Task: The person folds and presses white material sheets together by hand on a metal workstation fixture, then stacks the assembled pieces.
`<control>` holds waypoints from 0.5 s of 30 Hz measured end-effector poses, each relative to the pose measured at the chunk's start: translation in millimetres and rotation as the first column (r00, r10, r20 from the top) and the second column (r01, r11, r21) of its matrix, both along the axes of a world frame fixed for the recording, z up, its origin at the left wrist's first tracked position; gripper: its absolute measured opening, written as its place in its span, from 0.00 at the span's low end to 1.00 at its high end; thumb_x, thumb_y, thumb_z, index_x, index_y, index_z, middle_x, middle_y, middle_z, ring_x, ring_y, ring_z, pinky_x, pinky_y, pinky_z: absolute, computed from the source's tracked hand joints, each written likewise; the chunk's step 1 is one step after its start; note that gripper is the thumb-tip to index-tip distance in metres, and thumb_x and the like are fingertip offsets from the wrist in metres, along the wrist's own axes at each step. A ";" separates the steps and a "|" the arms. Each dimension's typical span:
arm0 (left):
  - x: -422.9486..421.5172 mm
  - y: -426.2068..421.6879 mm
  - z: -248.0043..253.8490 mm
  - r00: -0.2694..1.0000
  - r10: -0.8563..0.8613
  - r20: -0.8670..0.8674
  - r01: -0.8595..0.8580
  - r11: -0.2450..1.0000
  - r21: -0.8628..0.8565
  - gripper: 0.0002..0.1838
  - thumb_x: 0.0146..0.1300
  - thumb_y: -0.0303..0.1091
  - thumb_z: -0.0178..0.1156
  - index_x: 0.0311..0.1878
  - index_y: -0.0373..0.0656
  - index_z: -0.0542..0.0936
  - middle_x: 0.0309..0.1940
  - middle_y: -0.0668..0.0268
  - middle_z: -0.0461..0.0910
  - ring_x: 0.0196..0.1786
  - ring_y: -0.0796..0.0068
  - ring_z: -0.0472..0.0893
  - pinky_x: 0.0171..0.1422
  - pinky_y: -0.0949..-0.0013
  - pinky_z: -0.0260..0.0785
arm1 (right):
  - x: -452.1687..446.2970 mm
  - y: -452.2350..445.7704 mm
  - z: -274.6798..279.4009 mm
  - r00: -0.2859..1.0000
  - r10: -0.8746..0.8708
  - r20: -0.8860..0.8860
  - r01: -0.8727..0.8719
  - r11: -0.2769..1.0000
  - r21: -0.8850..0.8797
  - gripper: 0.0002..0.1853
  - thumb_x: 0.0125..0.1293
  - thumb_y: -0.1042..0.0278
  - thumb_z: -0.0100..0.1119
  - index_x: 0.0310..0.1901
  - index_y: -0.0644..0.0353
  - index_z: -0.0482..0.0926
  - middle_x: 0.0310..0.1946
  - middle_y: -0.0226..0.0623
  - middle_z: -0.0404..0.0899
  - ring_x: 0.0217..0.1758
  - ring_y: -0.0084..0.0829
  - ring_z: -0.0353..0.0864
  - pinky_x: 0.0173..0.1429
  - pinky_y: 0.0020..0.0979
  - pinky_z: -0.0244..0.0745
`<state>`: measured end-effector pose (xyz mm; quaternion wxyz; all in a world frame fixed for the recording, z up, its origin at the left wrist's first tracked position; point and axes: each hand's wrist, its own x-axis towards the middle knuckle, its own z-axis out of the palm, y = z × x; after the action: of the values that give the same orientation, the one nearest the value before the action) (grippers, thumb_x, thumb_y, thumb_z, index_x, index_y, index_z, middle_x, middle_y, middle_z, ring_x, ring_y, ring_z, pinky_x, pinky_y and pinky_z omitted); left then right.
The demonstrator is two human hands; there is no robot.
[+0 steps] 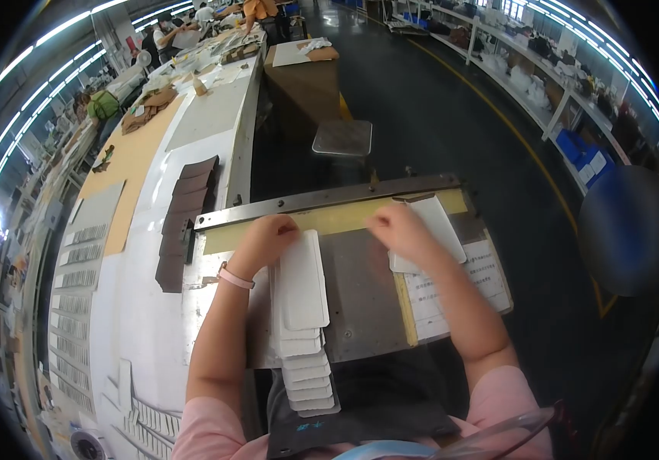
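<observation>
My left hand (272, 239) is closed at the top left corner of a fanned row of white rectangular pieces (304, 287), which runs down the grey metal board (356, 299) toward my lap. Its fingertips are too small to tell what they pinch. My right hand (400, 230) is closed too, its fingertips above the board, just left of another white piece (438, 222) at the upper right. That piece lies partly under my right hand and wrist. Whether the right fingers hold anything is unclear. A metal bar (322, 199) runs along the board's far edge.
Overlapping dark brown pieces (184, 222) lie on the white table (134, 307) to the left. A printed sheet (490, 276) is at the board's right side. Beyond stand a stool (342, 138) and a large brown box (304, 88). People work far back at the left.
</observation>
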<state>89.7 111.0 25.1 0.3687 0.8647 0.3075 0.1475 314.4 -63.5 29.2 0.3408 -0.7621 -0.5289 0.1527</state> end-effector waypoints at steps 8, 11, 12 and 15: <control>19.5 -26.9 1.4 0.936 0.035 0.351 -0.140 0.951 0.277 0.19 0.63 0.35 0.67 0.54 0.40 0.77 0.43 0.60 0.82 0.43 0.68 0.82 0.47 0.71 0.73 | -44.5 22.3 -17.4 0.972 0.021 -0.233 -0.025 1.000 -0.012 0.18 0.63 0.58 0.65 0.41 0.68 0.77 0.37 0.53 0.80 0.42 0.46 0.81 0.47 0.44 0.73; 27.3 -30.2 -0.9 0.964 -0.177 0.201 -0.005 0.738 0.675 0.27 0.63 0.44 0.66 0.63 0.45 0.74 0.60 0.59 0.76 0.62 0.58 0.75 0.62 0.61 0.68 | -26.4 35.2 -50.2 0.967 -0.126 0.219 0.076 0.972 0.221 0.20 0.61 0.58 0.66 0.49 0.64 0.78 0.48 0.49 0.79 0.51 0.45 0.77 0.53 0.44 0.72; 28.6 -34.3 -5.2 0.978 -0.194 0.079 0.093 0.739 0.667 0.28 0.63 0.47 0.65 0.63 0.46 0.74 0.62 0.59 0.74 0.65 0.57 0.71 0.65 0.57 0.64 | -23.4 36.9 -55.5 0.891 -0.192 0.411 0.058 0.946 0.318 0.22 0.60 0.58 0.67 0.51 0.62 0.78 0.52 0.47 0.78 0.54 0.44 0.75 0.55 0.44 0.72; 27.6 -41.6 -23.3 0.943 -0.254 -0.216 0.333 0.738 0.587 0.34 0.61 0.62 0.61 0.63 0.50 0.74 0.70 0.61 0.68 0.75 0.54 0.61 0.73 0.42 0.51 | -27.4 30.5 -45.5 0.851 -0.039 0.524 -0.035 0.991 0.130 0.22 0.61 0.61 0.64 0.56 0.58 0.79 0.60 0.36 0.74 0.60 0.42 0.71 0.62 0.42 0.67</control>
<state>117.3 69.4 1.8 0.0656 0.9820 0.1238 0.1268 287.0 -33.0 -16.2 0.2341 -0.7506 -0.6102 -0.0978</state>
